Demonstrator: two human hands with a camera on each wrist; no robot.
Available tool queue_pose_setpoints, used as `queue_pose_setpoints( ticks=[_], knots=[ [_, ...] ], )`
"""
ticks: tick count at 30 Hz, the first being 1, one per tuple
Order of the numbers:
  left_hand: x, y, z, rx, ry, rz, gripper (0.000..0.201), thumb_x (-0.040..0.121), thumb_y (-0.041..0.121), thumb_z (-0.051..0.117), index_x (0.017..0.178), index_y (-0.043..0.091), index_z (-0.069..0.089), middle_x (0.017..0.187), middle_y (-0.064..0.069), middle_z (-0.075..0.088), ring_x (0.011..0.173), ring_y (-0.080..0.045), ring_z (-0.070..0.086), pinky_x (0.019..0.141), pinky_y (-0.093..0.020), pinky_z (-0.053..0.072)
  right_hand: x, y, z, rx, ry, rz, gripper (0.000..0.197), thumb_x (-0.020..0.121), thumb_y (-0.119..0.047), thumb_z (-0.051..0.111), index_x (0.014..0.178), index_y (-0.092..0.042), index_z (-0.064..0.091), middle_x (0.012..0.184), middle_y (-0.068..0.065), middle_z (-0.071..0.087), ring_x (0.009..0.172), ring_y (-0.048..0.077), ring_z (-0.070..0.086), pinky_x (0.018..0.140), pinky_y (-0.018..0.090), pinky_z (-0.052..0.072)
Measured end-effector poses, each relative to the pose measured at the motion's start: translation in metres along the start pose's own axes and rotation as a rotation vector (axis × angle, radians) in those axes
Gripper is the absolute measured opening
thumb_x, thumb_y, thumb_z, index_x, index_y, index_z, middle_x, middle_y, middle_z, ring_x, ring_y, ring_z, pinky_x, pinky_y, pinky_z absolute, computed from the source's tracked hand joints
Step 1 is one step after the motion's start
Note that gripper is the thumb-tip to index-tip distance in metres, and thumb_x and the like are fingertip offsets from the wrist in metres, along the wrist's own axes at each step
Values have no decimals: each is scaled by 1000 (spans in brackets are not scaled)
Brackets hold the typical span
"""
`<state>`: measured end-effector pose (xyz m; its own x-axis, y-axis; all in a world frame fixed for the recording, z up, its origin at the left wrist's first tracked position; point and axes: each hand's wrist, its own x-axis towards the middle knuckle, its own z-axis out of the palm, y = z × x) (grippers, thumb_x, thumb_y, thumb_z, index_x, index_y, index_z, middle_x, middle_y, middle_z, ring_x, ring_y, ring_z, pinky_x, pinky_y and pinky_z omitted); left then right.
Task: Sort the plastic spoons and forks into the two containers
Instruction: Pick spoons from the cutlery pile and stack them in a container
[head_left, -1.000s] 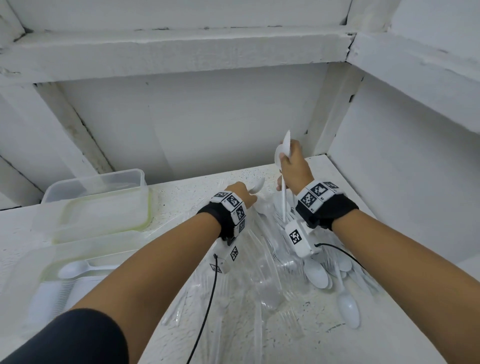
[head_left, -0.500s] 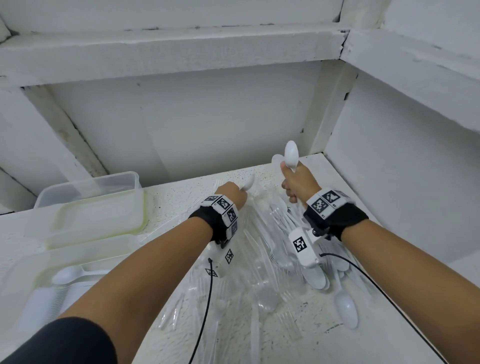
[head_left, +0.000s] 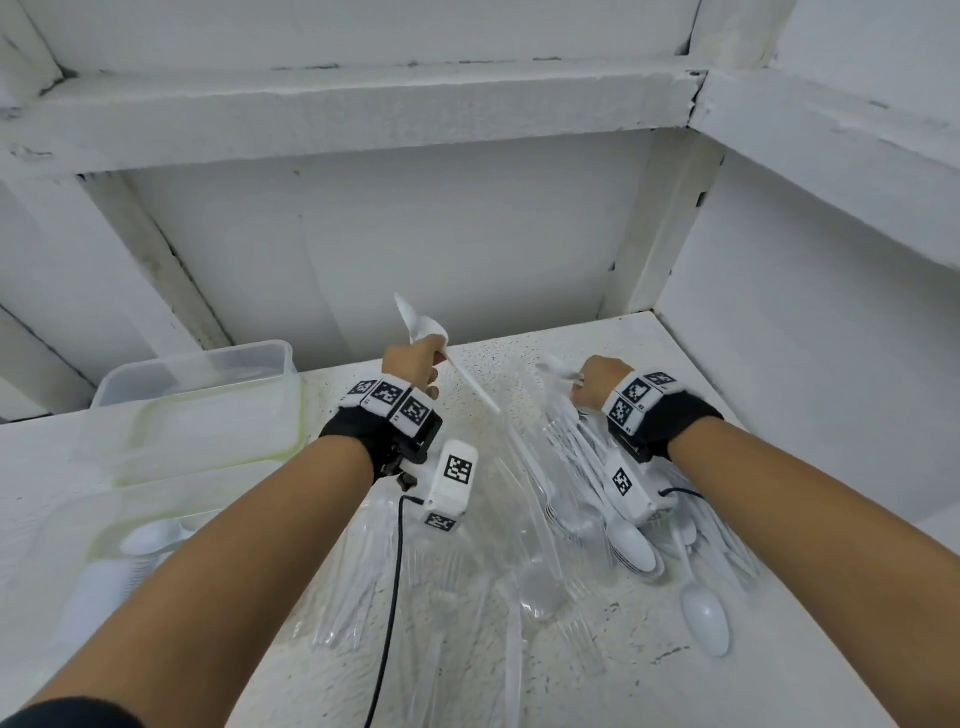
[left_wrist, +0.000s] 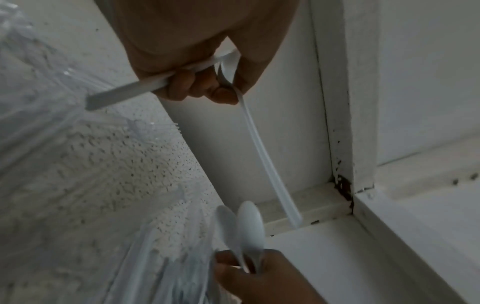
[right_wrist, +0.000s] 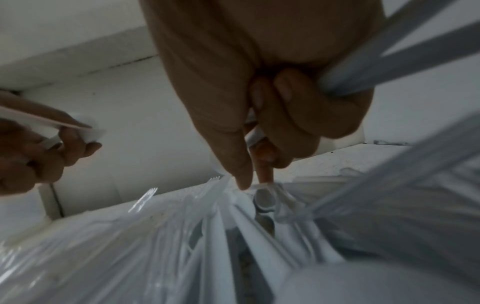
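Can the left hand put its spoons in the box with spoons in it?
Probably yes. The left hand grips white spoons above the table, and the near container that already holds spoons sits open on its own side, with nothing visibly between them.

Containers (head_left: 208, 410) left of cutlery pile (head_left: 597, 499)

- Left hand (head_left: 413, 364): raised off the surface, fingers curled in a fist grip around white spoons (head_left: 423, 328), forearm reaching forward.
- Right hand (head_left: 597, 382): lower, at the pile, thumb and index finger pointing down and pinching a spoon (right_wrist: 262, 188); other fingers curled around more handles.
- Hands apart, both wrists strapped.
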<state>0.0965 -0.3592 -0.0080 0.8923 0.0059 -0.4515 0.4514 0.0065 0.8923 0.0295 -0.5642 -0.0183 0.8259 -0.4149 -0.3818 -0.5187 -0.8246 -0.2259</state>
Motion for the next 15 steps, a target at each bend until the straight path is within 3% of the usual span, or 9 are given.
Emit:
queue_pose_setpoints(
  ticks=[2, 4, 7, 9, 12, 15],
  knots=[
    [-2, -2, 1, -50, 1, -52, 25, 85, 9, 56, 61, 8, 49, 50, -1, 43, 43, -12, 36, 42, -19, 28, 1, -1, 2, -2, -11, 7, 23, 82, -30, 52, 62, -18, 49, 60, 1, 49, 70, 27, 57, 71, 34, 46],
    [-9, -3, 4, -76, -26, -60, 20, 86, 4, 47, 66, 6, 47, 47, -2, 44, 42, -13, 41, 48, -24, 32, -2, -2, 5, -15, -15, -24, 35, 83, -24, 57, 54, -28, 39, 58, -3, 46, 63, 22, 54, 70, 33, 46],
    [-25, -1, 10, -124, -124, -66, 13, 90, 4, 32, 98, 6, 43, 62, -5, 47, 49, -16, 51, 52, -26, 42, -5, -3, 8, -28, -24, -56, 33, 85, -29, 54, 55, -27, 39, 59, -3, 47, 55, 15, 48, 63, 28, 43],
    [-31, -2, 14, -58, -173, -56, 20, 96, 17, 31, 115, 15, 36, 65, -5, 51, 48, -16, 56, 50, -26, 49, -3, -4, 9, -9, -26, -54, 31, 84, -22, 54, 57, -24, 38, 60, 0, 48, 54, 15, 46, 54, 24, 38],
    [-34, -6, 17, 48, -190, -37, 21, 97, 28, 33, 114, 17, 39, 61, -3, 41, 44, -13, 41, 41, -17, 40, 0, -3, 4, 47, -8, -47, 33, 84, -18, 58, 58, -19, 38, 60, 1, 44, 54, 14, 43, 48, 22, 31],
    [-35, -10, 19, 137, -232, -9, 19, 96, 29, 43, 97, 11, 47, 60, 0, 35, 46, -10, 28, 38, -13, 24, 1, -4, -3, 107, -31, -31, 31, 84, -24, 66, 64, -10, 48, 62, 1, 47, 65, 19, 50, 48, 23, 31]
  ],
)
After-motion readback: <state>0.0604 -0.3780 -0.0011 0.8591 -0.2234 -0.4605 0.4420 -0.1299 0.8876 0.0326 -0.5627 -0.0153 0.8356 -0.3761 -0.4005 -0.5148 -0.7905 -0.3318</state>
